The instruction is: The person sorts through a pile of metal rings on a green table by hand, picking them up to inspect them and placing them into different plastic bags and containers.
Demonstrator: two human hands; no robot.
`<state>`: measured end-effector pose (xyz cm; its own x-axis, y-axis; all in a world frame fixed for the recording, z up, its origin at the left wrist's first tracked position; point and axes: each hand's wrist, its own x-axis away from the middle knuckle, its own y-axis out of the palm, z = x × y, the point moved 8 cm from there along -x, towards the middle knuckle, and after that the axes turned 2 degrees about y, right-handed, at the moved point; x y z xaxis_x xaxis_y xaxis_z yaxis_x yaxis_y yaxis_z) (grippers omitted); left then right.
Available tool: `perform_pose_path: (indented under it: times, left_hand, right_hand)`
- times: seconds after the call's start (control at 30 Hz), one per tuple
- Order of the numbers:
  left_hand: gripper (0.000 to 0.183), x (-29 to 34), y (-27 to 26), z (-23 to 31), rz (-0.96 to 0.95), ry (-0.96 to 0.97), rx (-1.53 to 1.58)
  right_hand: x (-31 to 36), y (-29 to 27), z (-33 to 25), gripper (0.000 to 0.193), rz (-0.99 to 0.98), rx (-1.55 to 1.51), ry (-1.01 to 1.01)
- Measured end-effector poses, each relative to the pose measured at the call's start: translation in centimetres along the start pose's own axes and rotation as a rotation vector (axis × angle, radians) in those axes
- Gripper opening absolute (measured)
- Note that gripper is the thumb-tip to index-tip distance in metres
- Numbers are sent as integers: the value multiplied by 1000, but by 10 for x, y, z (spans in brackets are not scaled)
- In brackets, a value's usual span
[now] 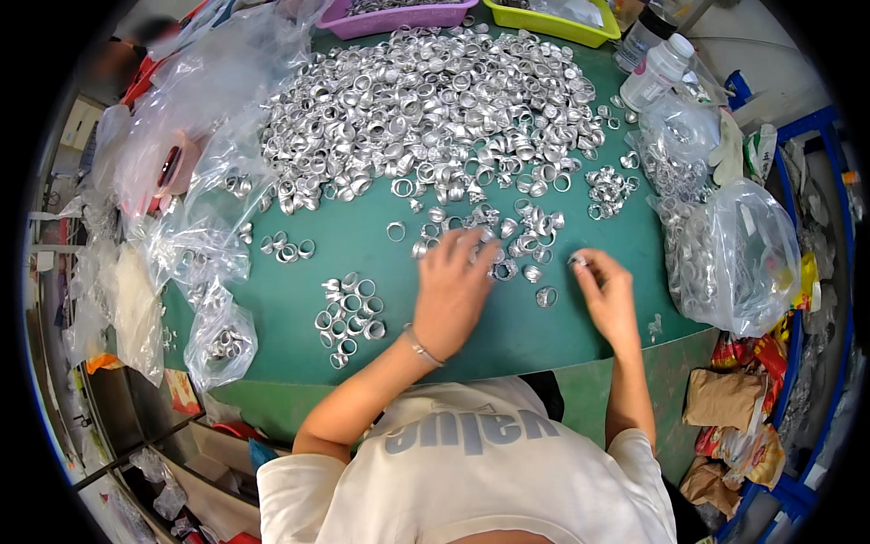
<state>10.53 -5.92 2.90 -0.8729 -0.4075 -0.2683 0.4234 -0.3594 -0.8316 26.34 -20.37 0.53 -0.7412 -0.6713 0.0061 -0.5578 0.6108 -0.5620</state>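
While our right hand (609,295) pinches a ring (575,260) between thumb and fingertips, a grip suited, we judge, to so small a piece, our left hand (450,297) arches palm-down, fingers loosely parted, over scattered rings (505,269); whether it grips any, we cannot tell. Left: one group (351,305), apart, presumably to prevent mixing. Beyond: our main heap (426,109). Far edge: purple tray (399,22), yellow tray (555,28). Flanks: left bag (240,319), right bag (745,263), likely sided to leave our hands room.

Silver rings (426,113), green tabletop (517,340), purple tray (394,21), lime-yellow tray (548,29), white shirt (517,490) with grey lettering (480,432)
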Motion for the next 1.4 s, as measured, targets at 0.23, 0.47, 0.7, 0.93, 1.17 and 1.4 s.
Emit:
perform_pose_path:
  times: [0.23,0.47,0.7,0.93,1.17,1.4]
  left_hand:
    - [65,-23,47,7,-135,157,-137]
    - [59,-25,33,6,-99,114,-305]
    - [48,-38,70,52,-158,324,-105]
    - [38,-12,50,18,-182,216,-275]
    - [35,-4,22,5,-235,195,39]
    - [34,-57,6,-47,46,14,-128]
  right_hand:
    - [8,25,-4,14,-107,-72,27]
    - [-33,-50,16,12,229,210,-117]
    - [-52,-55,20,26,342,483,11]
    - [-43,-2,-38,21,44,254,-410]
    - [-53,36,-42,21,-28,403,-427]
    - [-65,72,-84,21,-9,310,-600]
